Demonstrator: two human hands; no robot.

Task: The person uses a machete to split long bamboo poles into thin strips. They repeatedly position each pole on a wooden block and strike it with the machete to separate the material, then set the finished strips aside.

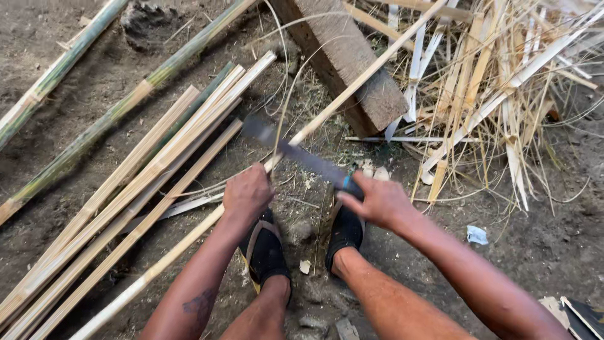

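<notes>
My left hand [247, 192] grips a long pale bamboo strip [352, 88] that runs from lower left up to the upper right. My right hand [377, 201] is closed on the handle of a dark, long-bladed knife [296, 153]. The blade points up-left and crosses the strip just above my left hand. My two feet in black shoes [267, 252] rest on the dirt below the hands.
Several split bamboo strips [145, 170] lie on the left, with two green bamboo poles [94, 129] beyond them. A wooden block [352, 56] sits at top centre. A heap of thin bamboo shavings [497, 88] covers the right. A white scrap [476, 235] lies on the ground.
</notes>
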